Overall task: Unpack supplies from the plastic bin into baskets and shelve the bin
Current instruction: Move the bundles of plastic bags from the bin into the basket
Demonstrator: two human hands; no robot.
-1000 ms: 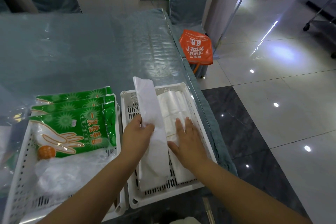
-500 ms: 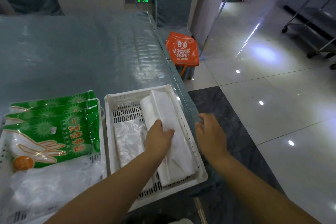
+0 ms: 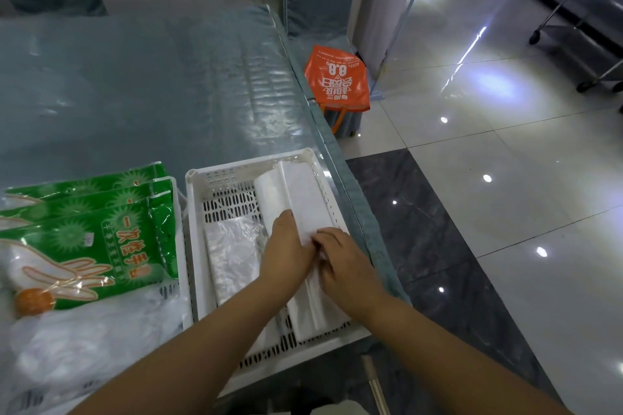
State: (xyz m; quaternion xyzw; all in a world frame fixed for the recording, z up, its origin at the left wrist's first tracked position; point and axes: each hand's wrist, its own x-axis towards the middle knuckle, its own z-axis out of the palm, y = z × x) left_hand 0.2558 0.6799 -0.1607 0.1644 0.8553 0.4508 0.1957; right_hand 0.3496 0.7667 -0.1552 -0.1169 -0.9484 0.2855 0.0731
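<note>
The white pack (image 3: 305,202) lay lengthwise in the white basket (image 3: 195,229), its long axis running away from the hands toward the far rim. The left hand (image 3: 286,246) was pressed flat on its near half, fingers together; the right hand (image 3: 344,261) was pinched onto its right edge, directly beside the left. A clear pack (image 3: 232,253) lay just left of the left hand. Both hands were judged equally near for squaring it.
</note>
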